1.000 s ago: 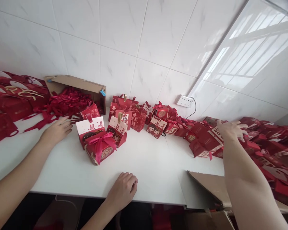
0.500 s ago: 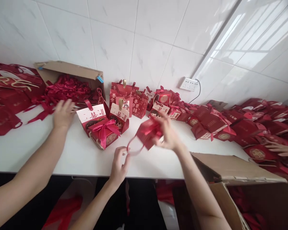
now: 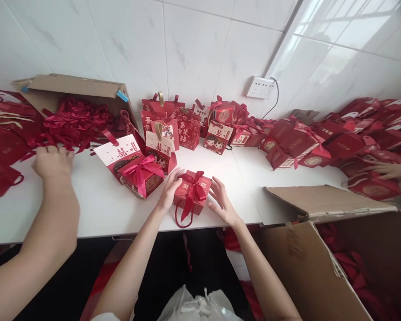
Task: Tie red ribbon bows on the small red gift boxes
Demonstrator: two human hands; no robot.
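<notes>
In front of me on the white table stands a small red gift box (image 3: 202,206), with a red ribbon bow (image 3: 196,192) on top and a twisted cord handle (image 3: 183,225) hanging at its near side. The fingers of my left hand (image 3: 168,191) grip its left edge. At its right side my right hand (image 3: 223,205) is open, fingers apart and close to the box wall. Just left of them sit a white-and-red favour box (image 3: 123,154), another box with a pink bow (image 3: 143,176) and a small box with a gold loop (image 3: 160,149).
Red boxes stand along the wall; a large pile (image 3: 344,138) lies right. A cardboard box of red ribbons (image 3: 83,118) is at back left, and an open carton (image 3: 294,258) at lower right. Another person's hand (image 3: 51,162) reaches in from the left, another hand (image 3: 394,171) shows far right.
My right hand has set the gift box down on the table and loosened from it. My left hand has moved up to its left side. The other person's hand at left moved further left.
</notes>
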